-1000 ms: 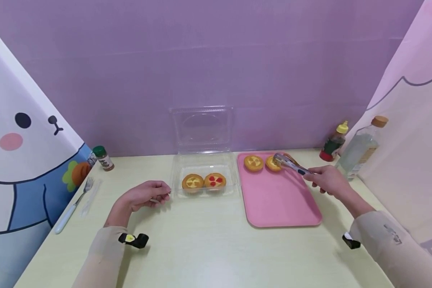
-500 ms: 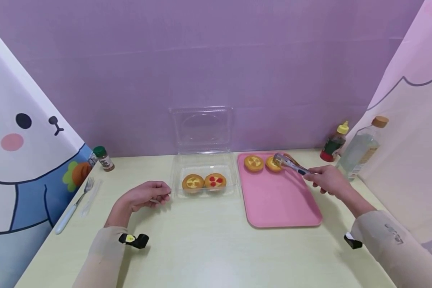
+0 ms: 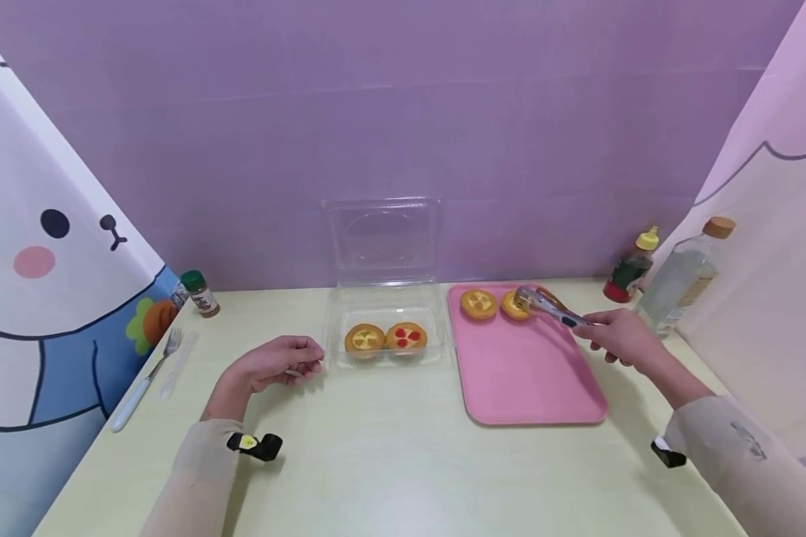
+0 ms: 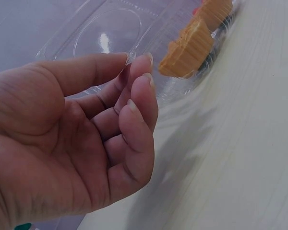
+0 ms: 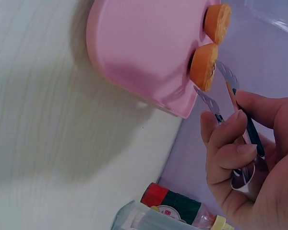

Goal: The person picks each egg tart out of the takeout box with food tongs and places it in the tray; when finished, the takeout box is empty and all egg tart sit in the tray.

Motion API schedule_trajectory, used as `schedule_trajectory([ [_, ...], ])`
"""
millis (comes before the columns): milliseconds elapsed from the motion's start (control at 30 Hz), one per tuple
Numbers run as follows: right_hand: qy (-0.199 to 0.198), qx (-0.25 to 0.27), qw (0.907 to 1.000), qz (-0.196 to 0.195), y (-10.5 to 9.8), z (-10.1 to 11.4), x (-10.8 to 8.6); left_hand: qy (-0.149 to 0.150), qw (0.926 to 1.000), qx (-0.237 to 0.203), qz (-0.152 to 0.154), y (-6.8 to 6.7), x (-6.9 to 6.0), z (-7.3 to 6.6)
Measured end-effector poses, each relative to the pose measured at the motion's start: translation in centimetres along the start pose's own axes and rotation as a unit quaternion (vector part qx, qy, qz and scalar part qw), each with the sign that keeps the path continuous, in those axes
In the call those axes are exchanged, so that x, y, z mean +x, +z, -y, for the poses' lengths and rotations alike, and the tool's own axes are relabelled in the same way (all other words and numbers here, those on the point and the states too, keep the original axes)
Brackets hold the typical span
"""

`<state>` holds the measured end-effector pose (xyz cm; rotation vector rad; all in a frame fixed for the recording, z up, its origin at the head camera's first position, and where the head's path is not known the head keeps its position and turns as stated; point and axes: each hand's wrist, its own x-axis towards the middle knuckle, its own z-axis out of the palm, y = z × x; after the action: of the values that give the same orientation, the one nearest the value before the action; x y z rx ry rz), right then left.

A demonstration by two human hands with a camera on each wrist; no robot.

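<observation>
My right hand (image 3: 621, 337) grips metal tongs (image 3: 544, 304). Their spread tips straddle the edge of the right-hand egg tart (image 5: 201, 67) at the back of a pink tray (image 3: 530, 380); whether they press on it, I cannot tell. Another egg tart (image 3: 478, 304) sits to its left on the tray. By its thumb and fingertips, my left hand (image 4: 81, 129) pinches the left rim of a clear plastic container (image 3: 386, 302). Inside that container lie a yellow-topped tart (image 3: 365, 340) and a tart with red pieces (image 3: 406, 338), side by side. Its lid (image 3: 383, 235) stands raised behind.
Behind the right hand stand a sauce bottle with a yellow cap (image 3: 630, 268) and a clear bottle with a brown cap (image 3: 681, 276). At far left are a green-capped spice jar (image 3: 200, 294), a fork (image 3: 144, 384) and a clear plastic strip (image 3: 177, 367). A purple backdrop (image 3: 242, 149) closes the rear.
The whole head view has shifted slightly, with the scene sliding a little to the right. Both hands, the tongs and the tarts keep their places relative to each other.
</observation>
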<state>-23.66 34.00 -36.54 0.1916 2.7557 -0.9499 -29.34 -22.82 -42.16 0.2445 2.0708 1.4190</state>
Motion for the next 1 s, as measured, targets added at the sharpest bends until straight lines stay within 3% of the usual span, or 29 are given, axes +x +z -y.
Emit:
schedule_trajectory([
  [300,-0.019,-0.007,0.9997,-0.015,-0.9,0.3,-0.3,-0.004,1.0000,0.001,-0.006,0.0,-0.1,0.0],
  [567,-0.044,-0.035,0.9976,-0.039,-1.4,2.1,-0.9,0.001,1.0000,-0.002,-0.002,0.0,0.0,0.1],
  [767,-0.067,-0.074,0.9930,-0.062,-0.8,4.1,-1.4,-0.003,1.0000,-0.002,0.000,0.0,0.1,0.1],
  [1000,-0.100,-0.057,0.9921,-0.049,1.0,6.9,-1.8,-0.007,1.0000,-0.002,0.000,0.0,0.1,0.0],
])
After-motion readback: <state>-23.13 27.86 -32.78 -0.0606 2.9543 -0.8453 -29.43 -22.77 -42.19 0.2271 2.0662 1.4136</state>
